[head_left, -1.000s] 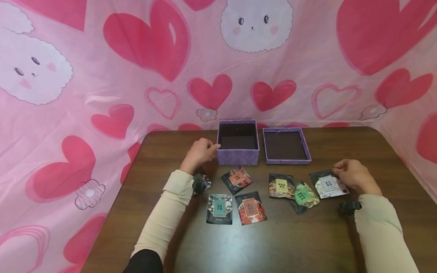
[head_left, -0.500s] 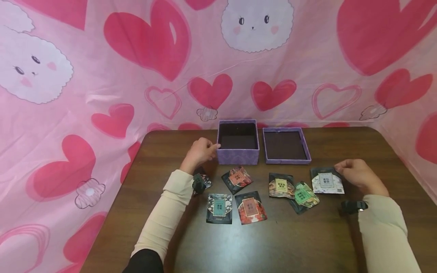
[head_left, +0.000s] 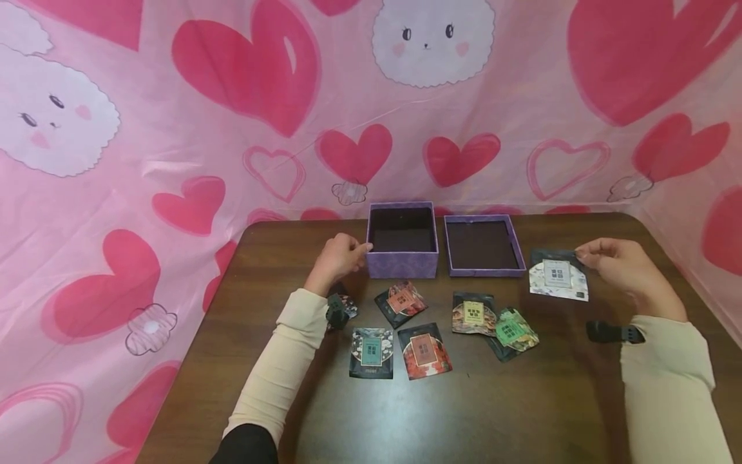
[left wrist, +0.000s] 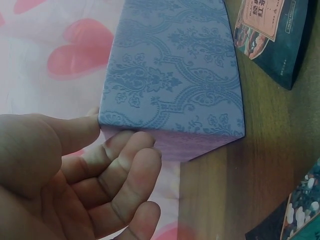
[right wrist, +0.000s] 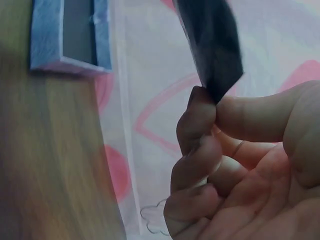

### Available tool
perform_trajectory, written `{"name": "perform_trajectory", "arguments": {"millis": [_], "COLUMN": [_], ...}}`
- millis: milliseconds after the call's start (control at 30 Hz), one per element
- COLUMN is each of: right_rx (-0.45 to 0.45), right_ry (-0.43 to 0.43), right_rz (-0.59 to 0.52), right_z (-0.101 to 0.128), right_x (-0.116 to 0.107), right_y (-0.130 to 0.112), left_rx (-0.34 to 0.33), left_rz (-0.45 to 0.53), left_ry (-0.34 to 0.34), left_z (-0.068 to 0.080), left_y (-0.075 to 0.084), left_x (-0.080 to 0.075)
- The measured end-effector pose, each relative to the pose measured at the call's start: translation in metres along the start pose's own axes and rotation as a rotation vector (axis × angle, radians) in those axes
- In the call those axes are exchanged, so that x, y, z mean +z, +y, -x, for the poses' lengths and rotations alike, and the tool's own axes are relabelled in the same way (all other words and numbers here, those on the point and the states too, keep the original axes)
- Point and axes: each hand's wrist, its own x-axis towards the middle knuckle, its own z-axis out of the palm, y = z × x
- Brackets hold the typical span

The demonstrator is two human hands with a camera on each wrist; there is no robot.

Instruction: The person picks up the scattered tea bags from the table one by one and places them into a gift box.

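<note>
Sachet (head_left: 558, 276) pinched on the right, box (head_left: 402, 265) gripped on the left

Left hand (head_left: 338, 263) at box's near left corner, thumb at the rim, fingertips by the side wall, a narrow pinch; its other fingers loosely bent, holding nothing; dark sachet (head_left: 350, 307) by that wrist, partly hidden by the wrist camera (head_left: 337, 314); teal sachet (head_left: 371, 352) flat on table (head_left: 498, 412); box upright, mouth up, looks like stiff card, probably light enough to slide if bumped, so rim or corner is a sound hold; orange sachet (head_left: 400, 303) near box's front, askew; red sachet (head_left: 426, 350) below it; yellow sachet (head_left: 473, 314) next, green sachet (head_left: 513, 332) right up against it, touching or overlapping, can't tell which; lid (head_left: 488, 272) just beside box, hollow side up, shallow, likely stiff too.

Sachet is right of lid, looks lifted off the table, label face to the head camera; right hand (head_left: 633, 274) holds it by its top right corner, thumb against index finger, other fingers curled in; should be light, thin, bendy, maybe a bit slippery; a corner pinch could let it swing; middle of the top edge would likely steady it better; not fragile by the look, though a hard squeeze might crease it; contents can't be seen.
</note>
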Motion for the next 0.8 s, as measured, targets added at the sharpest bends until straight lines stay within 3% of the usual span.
{"name": "perform_trajectory", "arguments": {"millis": [300,633,800], "right_rx": [-0.007,-0.028,-0.054], "right_ry": [-0.041,-0.116,-0.137], "right_rz": [-0.105,-0.364,-0.424], "right_z": [-0.004,-0.022,-0.034], "right_x": [0.000,0.013,0.021], "right_y": [-0.022,-0.050,-0.068], "left_rx": [-0.012,-0.014,-0.015], "left_rz": [-0.010,-0.042,-0.047], "left_ry": [0.004,0.013,0.007], "left_z": [0.000,-0.001,0.000], "left_y": [0.000,-0.002,-0.003], "left_x": [0.000,0.000,0.000]}}
